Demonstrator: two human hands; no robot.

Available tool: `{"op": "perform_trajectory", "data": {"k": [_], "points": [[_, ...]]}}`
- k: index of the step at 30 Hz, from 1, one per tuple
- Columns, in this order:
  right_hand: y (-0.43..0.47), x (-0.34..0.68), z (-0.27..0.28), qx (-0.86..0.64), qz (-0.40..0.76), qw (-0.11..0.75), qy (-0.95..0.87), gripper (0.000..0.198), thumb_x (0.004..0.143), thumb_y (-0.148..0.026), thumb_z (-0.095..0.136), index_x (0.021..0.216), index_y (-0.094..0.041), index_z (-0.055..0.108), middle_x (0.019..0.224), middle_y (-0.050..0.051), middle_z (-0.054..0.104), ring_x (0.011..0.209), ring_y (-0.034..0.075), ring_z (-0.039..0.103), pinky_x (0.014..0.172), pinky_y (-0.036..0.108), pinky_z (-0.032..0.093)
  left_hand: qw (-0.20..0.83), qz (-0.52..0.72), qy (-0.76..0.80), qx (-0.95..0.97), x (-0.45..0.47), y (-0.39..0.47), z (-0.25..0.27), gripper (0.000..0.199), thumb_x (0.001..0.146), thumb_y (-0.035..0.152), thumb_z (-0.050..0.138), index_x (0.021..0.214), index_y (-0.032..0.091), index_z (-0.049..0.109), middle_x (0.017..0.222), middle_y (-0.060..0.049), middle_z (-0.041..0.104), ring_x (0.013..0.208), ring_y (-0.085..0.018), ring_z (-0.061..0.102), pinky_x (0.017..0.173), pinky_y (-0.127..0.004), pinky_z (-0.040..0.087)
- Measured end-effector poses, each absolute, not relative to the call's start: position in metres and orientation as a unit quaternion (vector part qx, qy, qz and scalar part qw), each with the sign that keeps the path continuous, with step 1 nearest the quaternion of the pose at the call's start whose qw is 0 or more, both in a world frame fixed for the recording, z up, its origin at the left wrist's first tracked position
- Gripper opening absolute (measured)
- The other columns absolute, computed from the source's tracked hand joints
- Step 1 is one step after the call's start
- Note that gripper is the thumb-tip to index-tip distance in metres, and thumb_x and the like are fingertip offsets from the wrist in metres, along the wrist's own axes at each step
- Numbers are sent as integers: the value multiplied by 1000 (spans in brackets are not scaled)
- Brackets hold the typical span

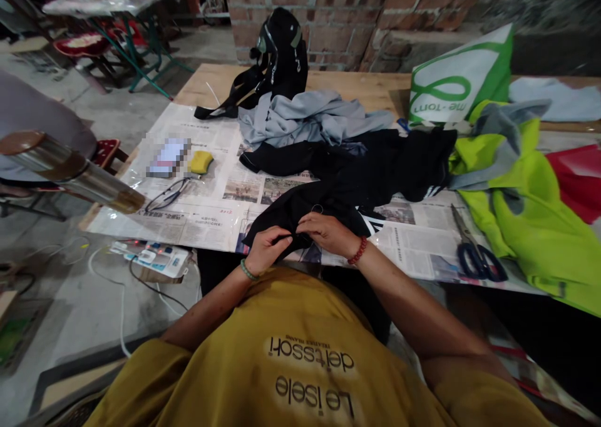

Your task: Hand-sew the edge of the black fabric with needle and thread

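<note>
Left hand [268,249]: pinches black garment [293,206]
Right hand [326,233]: likewise
Garment step: fingerwork, I judge
Next move: needs steady pinch

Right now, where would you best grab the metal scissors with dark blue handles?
Probably by the dark blue looped handles of the metal scissors, coming from the near side: the loops face that way, while the blades point away. Bright yellow-green cloth lies close on the right, so favour the left.

Black garment [350,173]: matt cloth. Flask [77,175]: glossy metal. Wall [328,26]: rough brick.
</note>
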State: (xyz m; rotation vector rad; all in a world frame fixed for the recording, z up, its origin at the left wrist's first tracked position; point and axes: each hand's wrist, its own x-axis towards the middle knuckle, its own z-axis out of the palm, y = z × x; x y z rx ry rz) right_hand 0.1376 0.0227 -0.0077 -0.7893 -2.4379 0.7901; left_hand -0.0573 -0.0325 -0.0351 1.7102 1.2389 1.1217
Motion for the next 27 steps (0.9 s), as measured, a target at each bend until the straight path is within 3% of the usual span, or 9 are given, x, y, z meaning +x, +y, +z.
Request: {"op": "perform_trajectory", "data": {"k": [7, 13, 18, 22, 27], "points": [[20, 136, -9, -291, 366, 253, -847, 26, 83, -15, 43, 90, -22, 68, 86, 5, 62, 79, 13, 59, 73, 28, 47, 363, 428, 466, 684, -58, -32, -36, 13, 81, 23, 56, 84, 15, 67, 73, -2, 61, 66, -11, 55, 61, -21, 42], [20, 134, -6, -372, 549, 294, -688, 17, 77, -22, 54, 90, -18, 64, 72, 0, 64, 68, 11, 61, 66, 25, 48, 366, 424, 440, 702, -60, -32, -36, 14, 83, 24, 56, 86, 16, 67, 75, -3, 61, 68, -10, 55, 62, -22, 43], [20, 128, 6, -402, 662, 294, -560, 36, 67, -22, 64, 102, -18, 55, 67, -1, 67, 58, 11, 63, 45, 17, 38, 364, 431, 420, 711, -59, -33, -35, 14, 83, 26, 56, 87, 17, 67, 77, -4, 63, 70, -11, 57, 63, -23, 45], [18, 118, 8, -425, 680, 296, -520, 22, 67, -27, 65, 84, -15, 57, 65, 1, 67, 53, 11, 62, 44, 17, 38, 359, 442, 407, 714, -58, -35, -33, 14, 83, 26, 57, 87, 17, 67, 79, -4, 64, 72, -11, 58, 66, -23, 46], [14, 113, 4, -454, 604, 318, -572, 17, 72, -32, 59, 68, -16, 59, 60, -1, 62, 54, 8, 57, 54, 20, 43, 354, 436, 421, 712, -57, -35, -32, 15, 83, 27, 56, 86, 17, 68, 77, -4, 64, 71, -12, 58, 65, -24, 47]]}}
